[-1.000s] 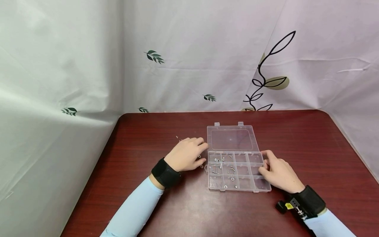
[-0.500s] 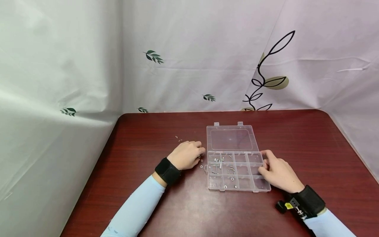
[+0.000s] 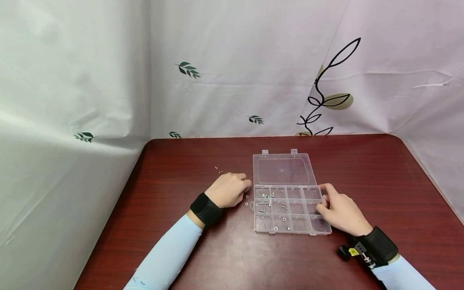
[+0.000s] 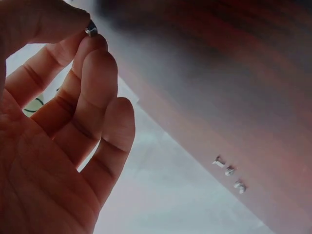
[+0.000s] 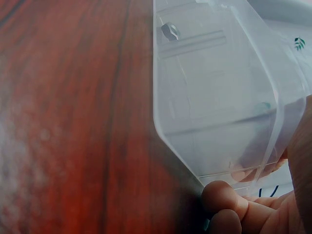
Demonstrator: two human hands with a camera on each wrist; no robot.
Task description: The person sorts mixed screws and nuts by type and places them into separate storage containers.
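My left hand (image 3: 228,190) is just left of the box, its thumb and a fingertip pinching a small metal nut (image 4: 91,29); the other fingers are bent. A clear plastic compartment box (image 3: 298,208) lies with its lid (image 3: 282,170) laid back. Screws (image 3: 284,207), nuts and washers lie in several of its compartments. At the box's right wall, my right hand (image 3: 342,211) grips the side with thumb and curled fingers. Seen low in the right wrist view, fingertips (image 5: 222,197) touch the box's corner. Another nut (image 5: 170,31) shows through the clear wall.
Two small nuts or washers, one being a ring (image 3: 247,204), lie on the dark red table (image 3: 174,181) between left hand and box. Tiny screws (image 3: 220,172) lie beyond the left hand. A white patterned cloth (image 3: 232,88) hangs behind the table.
My left hand has closed its fingers and drawn slightly nearer; the nut by its fingertips has gone from the table and is now pinched. My right hand and the box have stayed put.
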